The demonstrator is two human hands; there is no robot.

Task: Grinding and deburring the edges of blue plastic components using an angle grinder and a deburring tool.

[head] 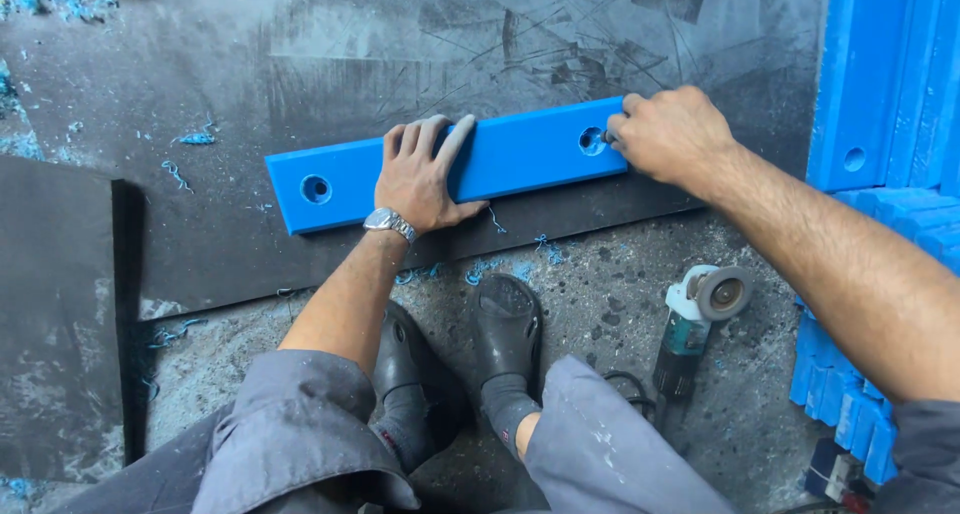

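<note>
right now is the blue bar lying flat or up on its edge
Lying flat: the blue bar shows its broad face with both holes, and the left hand presses on top.

Even, soft daylight falling from above, faint shadows sitting under the forearms, no glare showing, focus holding sharp throughout, edges bending slightly.

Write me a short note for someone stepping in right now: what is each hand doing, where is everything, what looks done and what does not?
Left hand: pressed flat on the middle of the blue bar, holding it down on the dark mat.
Right hand: closed at the bar's right hole, apparently around a small tool, mostly hidden.
Angle grinder: lying on the floor by the right knee, not in hand.
More blue bars are stacked at the right.
Done: blue shavings litter the floor, so some trimming has happened.
Left: the left hole is untouched at present.
</note>
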